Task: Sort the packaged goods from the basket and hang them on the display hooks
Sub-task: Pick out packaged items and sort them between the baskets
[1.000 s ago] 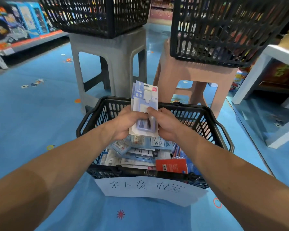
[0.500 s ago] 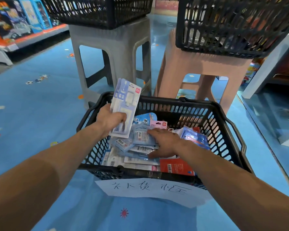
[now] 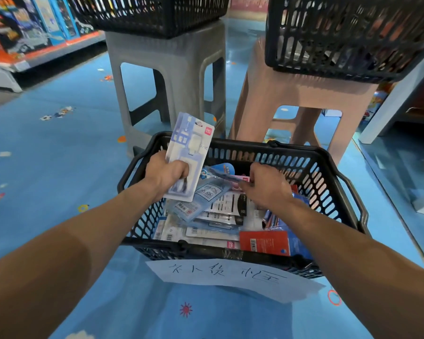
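Note:
A black plastic basket (image 3: 328,172) stands on the blue floor, filled with several flat packaged goods; a paper label (image 3: 230,277) hangs on its near wall. My left hand (image 3: 167,174) grips a small stack of pale blue-and-white blister packs (image 3: 189,148), held upright over the basket's left side. My right hand (image 3: 267,187) is inside the basket with curled fingers, pinching the edge of a blue pack (image 3: 213,192) lying on top of the pile. A red pack (image 3: 264,242) lies at the near right of the pile.
Behind the basket stand a grey stool (image 3: 167,69) and a pink stool (image 3: 291,94), each with a black crate (image 3: 340,45) on top. A shelf with boxed goods (image 3: 22,40) runs along the far left. A white fixture (image 3: 389,113) stands at the right.
My right hand let go of the upright stack, dropped into the basket, pressed on the pile, then curled round a pack's edge. My left hand kept the stack and shifted left.

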Demonstrator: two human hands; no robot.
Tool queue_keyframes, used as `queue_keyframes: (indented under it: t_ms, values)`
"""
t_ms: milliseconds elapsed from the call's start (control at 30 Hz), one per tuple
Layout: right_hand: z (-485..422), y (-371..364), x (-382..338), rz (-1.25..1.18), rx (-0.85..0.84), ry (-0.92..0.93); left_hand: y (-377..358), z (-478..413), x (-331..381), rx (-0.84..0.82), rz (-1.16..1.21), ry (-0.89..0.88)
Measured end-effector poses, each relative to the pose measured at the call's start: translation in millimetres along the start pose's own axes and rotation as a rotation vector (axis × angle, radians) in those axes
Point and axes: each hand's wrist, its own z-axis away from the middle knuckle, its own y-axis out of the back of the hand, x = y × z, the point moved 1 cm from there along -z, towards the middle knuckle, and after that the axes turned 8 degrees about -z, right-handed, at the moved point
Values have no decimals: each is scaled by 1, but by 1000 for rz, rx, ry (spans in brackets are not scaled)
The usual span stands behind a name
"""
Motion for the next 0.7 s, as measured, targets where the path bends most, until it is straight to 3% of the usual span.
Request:
queue_keyframes:
  t_ms: [133, 267, 500, 700]
  values:
    - [10, 0, -5, -52, -328, 90, 0, 2, 1, -4, -4, -6]
    - [22, -9, -8, 107, -584, 176, -1, 4, 2, -1, -1, -7]
    - [43, -15, -4, 466, -572, 225, -5, 14, 10, -76, 32, -14]
    - [44, -22, -2, 323, -514, 124, -7, 16, 13, -109, 62, -31]
